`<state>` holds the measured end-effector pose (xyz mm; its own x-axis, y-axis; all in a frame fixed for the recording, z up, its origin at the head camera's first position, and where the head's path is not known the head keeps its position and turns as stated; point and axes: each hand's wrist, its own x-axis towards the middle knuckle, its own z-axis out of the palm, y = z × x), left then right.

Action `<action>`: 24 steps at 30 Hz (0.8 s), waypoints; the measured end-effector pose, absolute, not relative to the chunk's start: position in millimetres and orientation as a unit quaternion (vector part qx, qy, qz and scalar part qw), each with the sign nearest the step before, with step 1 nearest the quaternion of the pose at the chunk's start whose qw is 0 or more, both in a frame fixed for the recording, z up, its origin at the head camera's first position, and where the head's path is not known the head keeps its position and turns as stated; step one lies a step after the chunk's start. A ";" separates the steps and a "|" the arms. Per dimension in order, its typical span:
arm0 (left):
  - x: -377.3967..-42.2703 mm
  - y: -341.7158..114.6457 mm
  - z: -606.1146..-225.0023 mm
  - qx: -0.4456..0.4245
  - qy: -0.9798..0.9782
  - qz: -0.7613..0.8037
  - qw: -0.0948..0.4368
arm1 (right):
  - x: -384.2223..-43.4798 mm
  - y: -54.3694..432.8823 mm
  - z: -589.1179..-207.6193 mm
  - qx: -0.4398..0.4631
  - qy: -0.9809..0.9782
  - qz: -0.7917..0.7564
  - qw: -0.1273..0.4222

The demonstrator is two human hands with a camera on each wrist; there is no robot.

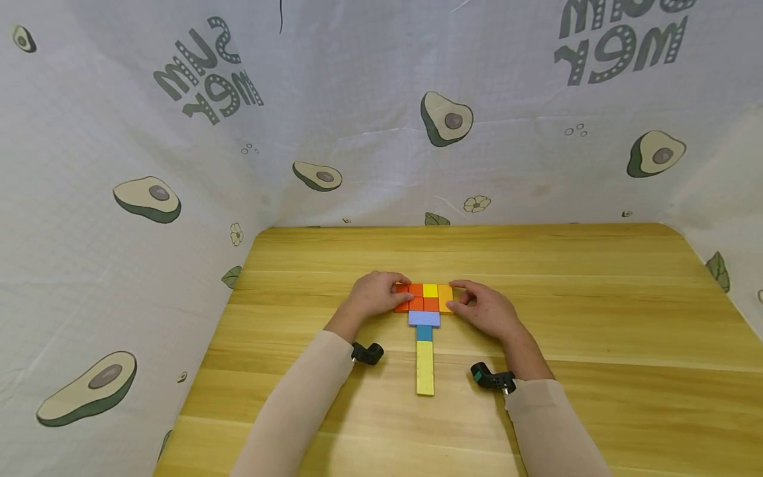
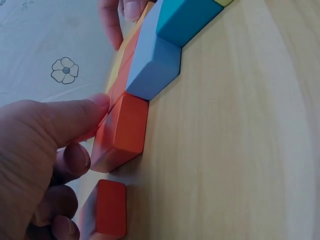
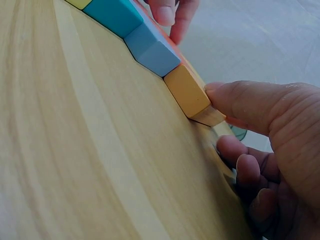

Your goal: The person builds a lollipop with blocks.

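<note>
Flat coloured blocks lie joined in a hammer-like shape on the table. At its head, my left hand pinches the red block on the left end, thumb on the near side and index finger on the far side. My right hand pinches the orange-yellow block at the right end between thumb and index finger. Between them sit several small orange-red squares and a yellow square. A second red block, apart from the row, shows by my left hand's curled lower fingers.
Below the head run a lavender block, a teal block and a long yellow-green block on the wooden table. White sheeting printed with avocados rises behind the table and at both sides. Black straps circle the wrists.
</note>
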<state>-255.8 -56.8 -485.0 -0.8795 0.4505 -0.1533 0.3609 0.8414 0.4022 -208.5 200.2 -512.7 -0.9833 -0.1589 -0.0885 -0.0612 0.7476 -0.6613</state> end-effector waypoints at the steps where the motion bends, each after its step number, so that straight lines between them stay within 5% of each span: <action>1: -255.4 -57.5 -485.2 0.213 0.952 0.183 0.123 | -208.5 200.1 -512.7 -0.059 0.933 -0.349 0.070; 24: -249.6 -65.8 -487.4 0.193 0.966 0.141 0.100 | -208.9 199.8 -515.1 -0.057 0.933 -0.349 0.070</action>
